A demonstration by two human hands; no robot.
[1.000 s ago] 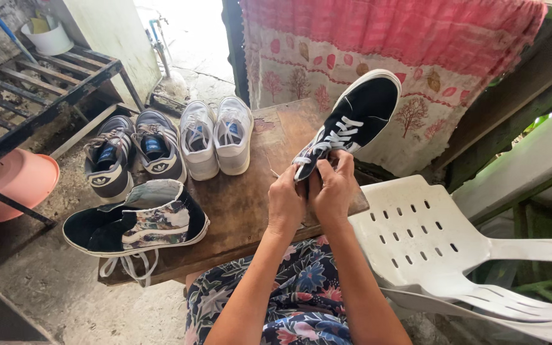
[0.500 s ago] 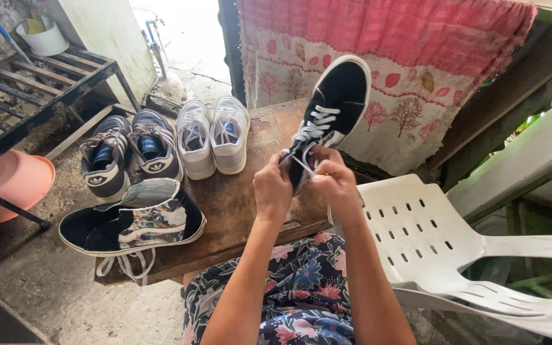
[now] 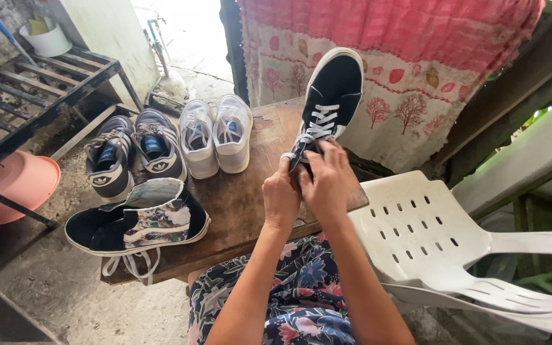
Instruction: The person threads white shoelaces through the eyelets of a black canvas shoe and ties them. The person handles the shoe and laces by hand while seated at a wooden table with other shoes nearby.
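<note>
Black canvas sneaker with white laces (image 3: 333, 89), toe raised at upper centre, is gripped at its heel end by left hand (image 3: 281, 198) and right hand (image 3: 328, 182).

A worn wooden tabletop (image 3: 237, 204) carries a pair of white sneakers (image 3: 216, 135) at its far edge and a pair of dark high-top shoes (image 3: 138, 223) on its near left corner, laces dangling off. Grey sneakers (image 3: 132, 153) stand beside them.

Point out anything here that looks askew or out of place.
The white plastic chair lies tipped over beside the wooden table. The floral high-top shoe lies on its side, its loose white laces dangling over the table edge.
</note>
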